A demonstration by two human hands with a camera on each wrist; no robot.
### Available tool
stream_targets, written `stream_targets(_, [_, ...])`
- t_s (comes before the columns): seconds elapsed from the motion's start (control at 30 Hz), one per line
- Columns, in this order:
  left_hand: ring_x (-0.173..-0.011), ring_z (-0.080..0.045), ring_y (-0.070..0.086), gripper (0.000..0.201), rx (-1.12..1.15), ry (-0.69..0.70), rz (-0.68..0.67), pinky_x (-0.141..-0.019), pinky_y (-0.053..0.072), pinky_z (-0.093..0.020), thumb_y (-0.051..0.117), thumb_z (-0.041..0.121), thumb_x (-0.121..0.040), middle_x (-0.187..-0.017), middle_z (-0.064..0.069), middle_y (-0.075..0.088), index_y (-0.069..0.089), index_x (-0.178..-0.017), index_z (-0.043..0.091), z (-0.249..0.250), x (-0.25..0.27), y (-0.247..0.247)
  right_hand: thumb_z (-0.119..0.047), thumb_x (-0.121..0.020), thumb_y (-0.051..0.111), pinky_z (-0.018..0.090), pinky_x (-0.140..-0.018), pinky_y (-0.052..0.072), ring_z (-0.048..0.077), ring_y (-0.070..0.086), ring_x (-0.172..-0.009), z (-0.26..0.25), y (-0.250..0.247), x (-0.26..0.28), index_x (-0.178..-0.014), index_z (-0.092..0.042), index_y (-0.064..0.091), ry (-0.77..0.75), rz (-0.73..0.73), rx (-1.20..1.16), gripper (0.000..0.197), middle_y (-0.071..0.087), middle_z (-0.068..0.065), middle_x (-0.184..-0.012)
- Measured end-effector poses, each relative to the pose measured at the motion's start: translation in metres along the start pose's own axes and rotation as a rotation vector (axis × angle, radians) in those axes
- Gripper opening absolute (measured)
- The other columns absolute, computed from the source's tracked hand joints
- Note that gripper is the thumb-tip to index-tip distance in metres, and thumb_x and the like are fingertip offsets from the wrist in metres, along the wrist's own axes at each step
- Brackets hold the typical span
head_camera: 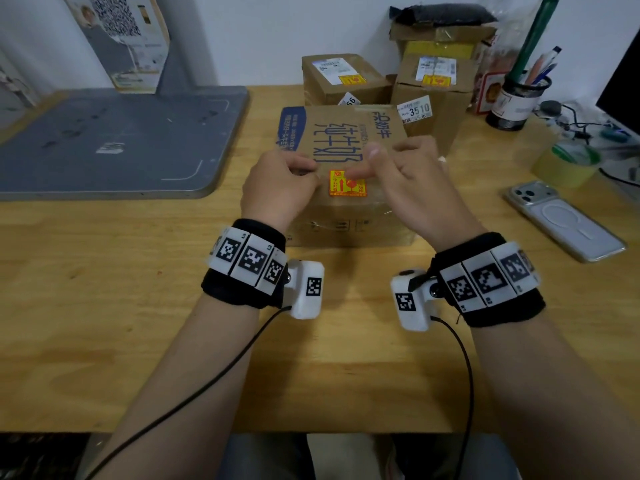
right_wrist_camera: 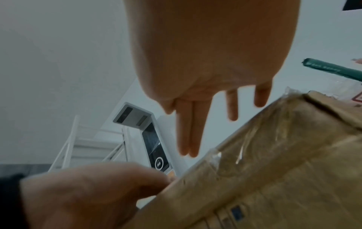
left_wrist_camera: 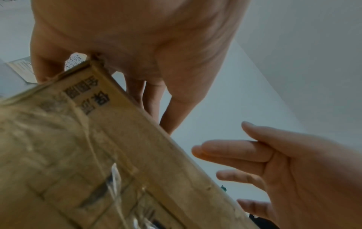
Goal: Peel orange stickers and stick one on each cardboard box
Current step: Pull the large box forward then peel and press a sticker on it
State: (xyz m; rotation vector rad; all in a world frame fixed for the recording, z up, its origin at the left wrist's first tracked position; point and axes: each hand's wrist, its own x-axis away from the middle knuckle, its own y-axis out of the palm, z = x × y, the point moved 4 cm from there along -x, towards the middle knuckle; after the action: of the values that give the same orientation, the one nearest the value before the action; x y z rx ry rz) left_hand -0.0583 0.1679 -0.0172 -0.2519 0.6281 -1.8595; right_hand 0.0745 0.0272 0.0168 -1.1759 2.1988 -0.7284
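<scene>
A cardboard box (head_camera: 341,131) with blue print stands in the middle of the wooden table (head_camera: 121,306). An orange sticker (head_camera: 347,184) lies on its top near the front edge. My right hand (head_camera: 405,171) is open with fingers spread, its index fingertip pressing the sticker. My left hand (head_camera: 280,183) rests its bent fingers on the box top just left of the sticker; nothing shows in it. Two smaller boxes behind (head_camera: 343,88) (head_camera: 433,98) each carry an orange sticker (head_camera: 348,79) (head_camera: 437,80). The wrist views show the box (left_wrist_camera: 78,155) (right_wrist_camera: 274,170) close under both hands.
A grey metal slab (head_camera: 121,140) lies at the left. To the right are a phone (head_camera: 564,220), a yellow tape roll (head_camera: 568,168), a pen holder (head_camera: 519,98), cables and a dark monitor edge (head_camera: 620,74). Bare tabletop lies between me and the box.
</scene>
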Motion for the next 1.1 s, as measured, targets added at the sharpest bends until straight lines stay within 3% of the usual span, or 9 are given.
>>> stream_targets(0.07, [-0.120,-0.013,0.062,0.022,0.008,-0.007,0.008,-0.107,0.047,-0.041,0.075,0.030,-0.081,-0.128,0.011,0.069,0.079,-0.102,0.030,-0.001,0.000,0.000,-0.046,-0.109,0.032,0.038,-0.109,0.017,0.007,0.029,-0.126,-0.003,0.008,0.003,-0.107,-0.040,0.080,-0.040,-0.095,0.074,0.048,0.042,-0.018,-0.115])
stream_targets(0.13, [-0.122,-0.012,0.060,0.020,0.014,-0.013,0.008,-0.109,0.045,-0.042,0.076,0.029,-0.081,-0.128,0.013,0.069,0.079,-0.101,0.031,-0.002,-0.002,0.000,-0.045,-0.109,0.032,0.040,-0.109,0.015,0.008,0.030,-0.129,-0.002,0.016,0.001,-0.107,-0.044,0.079,-0.061,-0.138,0.143,0.047,0.050,-0.025,-0.120])
stream_targets(0.23, [-0.121,-0.010,0.060,0.021,0.029,-0.026,0.002,-0.109,0.046,-0.041,0.078,0.029,-0.079,-0.128,0.016,0.068,0.078,-0.100,0.032,-0.005,-0.001,0.000,-0.046,-0.107,0.030,0.044,-0.111,0.015,0.010,0.030,-0.135,0.003,0.024,-0.007,-0.106,-0.050,0.078,-0.029,-0.151,0.212,0.048,0.059,-0.019,-0.134])
stream_targets(0.43, [-0.122,-0.010,0.060,0.026,0.016,-0.007,-0.008,-0.108,0.047,-0.042,0.078,0.029,-0.082,-0.134,0.014,0.066,0.078,-0.108,0.030,-0.006,0.002,0.001,-0.049,-0.107,0.024,0.051,-0.112,0.017,0.017,0.033,-0.136,0.004,0.031,-0.028,-0.118,-0.043,0.074,0.019,-0.152,0.357,0.052,0.065,-0.009,-0.129])
stream_targets(0.53, [-0.120,-0.010,0.061,0.026,0.007,-0.018,-0.021,-0.106,0.049,-0.042,0.078,0.034,-0.079,-0.133,0.017,0.066,0.078,-0.105,0.033,-0.008,0.002,0.001,-0.049,-0.104,0.026,0.055,-0.115,0.016,0.017,0.034,-0.136,0.004,0.031,-0.035,-0.109,-0.031,0.078,0.031,-0.142,0.393,0.055,0.065,-0.004,-0.124])
stream_targets(0.7, [-0.118,-0.009,0.062,0.017,0.009,-0.049,-0.023,-0.106,0.049,-0.044,0.079,0.034,-0.075,-0.129,0.021,0.066,0.073,-0.087,0.044,-0.010,-0.001,0.001,-0.054,-0.091,0.032,0.050,-0.113,0.019,0.014,0.045,-0.125,0.006,0.030,-0.028,-0.088,-0.031,0.083,0.012,-0.140,0.383,0.056,0.074,-0.012,-0.103])
stream_targets(0.8, [-0.118,-0.010,0.061,0.018,0.001,-0.049,-0.033,-0.106,0.048,-0.044,0.081,0.032,-0.074,-0.128,0.019,0.066,0.069,-0.079,0.044,-0.009,-0.004,0.001,-0.051,-0.095,0.036,0.055,-0.117,0.015,0.015,0.045,-0.128,0.007,0.029,-0.031,-0.076,-0.034,0.080,0.063,-0.132,0.362,0.051,0.073,-0.013,-0.103])
stream_targets(0.97, [-0.121,-0.011,0.060,0.019,0.016,-0.050,-0.050,-0.108,0.046,-0.046,0.082,0.030,-0.076,-0.131,0.018,0.065,0.072,-0.085,0.043,-0.012,-0.004,0.002,-0.050,-0.103,0.036,0.062,-0.120,-0.004,0.018,0.030,-0.144,0.010,0.033,-0.036,-0.059,-0.036,0.061,0.098,-0.144,0.444,0.053,0.067,-0.006,-0.117])
stream_targets(1.1, [-0.119,-0.010,0.061,0.018,0.019,-0.052,-0.060,-0.108,0.046,-0.045,0.083,0.033,-0.072,-0.129,0.018,0.066,0.070,-0.078,0.044,-0.013,-0.004,0.002,-0.046,-0.097,0.039,0.060,-0.122,-0.002,0.022,0.042,-0.134,0.009,0.028,-0.036,-0.058,-0.021,0.061,0.110,-0.137,0.490,0.051,0.067,0.002,-0.105])
